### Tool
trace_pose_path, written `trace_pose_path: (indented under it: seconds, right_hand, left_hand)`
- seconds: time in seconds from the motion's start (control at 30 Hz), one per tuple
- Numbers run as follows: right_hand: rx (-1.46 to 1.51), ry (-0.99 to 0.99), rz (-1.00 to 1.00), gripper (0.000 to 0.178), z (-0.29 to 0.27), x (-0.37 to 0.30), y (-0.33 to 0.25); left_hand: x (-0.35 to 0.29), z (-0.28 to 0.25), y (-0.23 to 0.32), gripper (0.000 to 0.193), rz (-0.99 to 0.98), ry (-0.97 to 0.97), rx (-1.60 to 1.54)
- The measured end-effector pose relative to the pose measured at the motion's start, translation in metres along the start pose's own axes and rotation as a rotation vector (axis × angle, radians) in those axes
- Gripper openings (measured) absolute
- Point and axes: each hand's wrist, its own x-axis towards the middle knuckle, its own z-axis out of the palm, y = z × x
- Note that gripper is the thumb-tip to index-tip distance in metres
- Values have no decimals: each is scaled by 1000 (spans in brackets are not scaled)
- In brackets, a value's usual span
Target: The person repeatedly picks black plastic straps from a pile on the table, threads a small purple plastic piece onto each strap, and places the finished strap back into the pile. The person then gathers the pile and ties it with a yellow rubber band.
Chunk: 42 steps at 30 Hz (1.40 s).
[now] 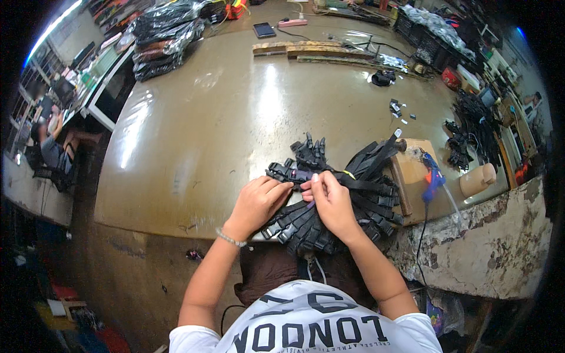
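Note:
A large bunch of black webbing straps with plastic buckles (315, 230) lies at the table's near edge, fanned out in front of me. A yellow tie (349, 175) goes round part of it. My left hand (262, 203) is closed at the left side of the bunch, its fingertips pinching a black strap near a buckle (282, 171). Close beside it, my right hand (331, 203) pinches the same strap between thumb and fingers. A small purple patch (301, 175) shows just above the fingertips. Exactly what lies between the fingers is partly hidden.
Right of the bunch are a small board (415, 154), a blue glue gun (434, 177) with a cord, and a tan cylinder (478, 179). More black straps (474, 117) lie beyond. Wooden strips (318, 50), a phone (264, 30) and wrapped stacks (165, 41) stand farther back. A person (52, 141) sits far left.

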Motion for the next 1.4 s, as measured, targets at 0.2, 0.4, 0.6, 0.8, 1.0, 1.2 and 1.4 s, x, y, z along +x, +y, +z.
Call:
trace_pose_path:
  seconds: [0.2,0.4,0.6,0.8,1.0,1.2,1.4]
  right_hand:
    - [-49,48,-18,22,2,0,3]
    - [-213,28,-21,24,1,-2,-2]
    - [-248,40,-45,23,3,-3,-4]
    - [-268,31,-101,23,4,-3,0]
    - [-232,60,-135,24,6,-4,-1]
    - [-222,72,-131,26,6,-1,2]
    - [-8,-65,-97,18,-26,-12,-23]
  left_hand:
    - [1,5,0,11,-239,57,-144]
    - [-2,6,1,11,-321,51,-157]
    - [-4,6,1,11,-314,62,-152]
    - [-3,6,3,12,-308,63,-133]
    - [-3,6,1,13,-288,73,-116]
    - [-11,10,0,13,-460,123,-198]
    - [-12,-6,-6,16,-799,127,55]
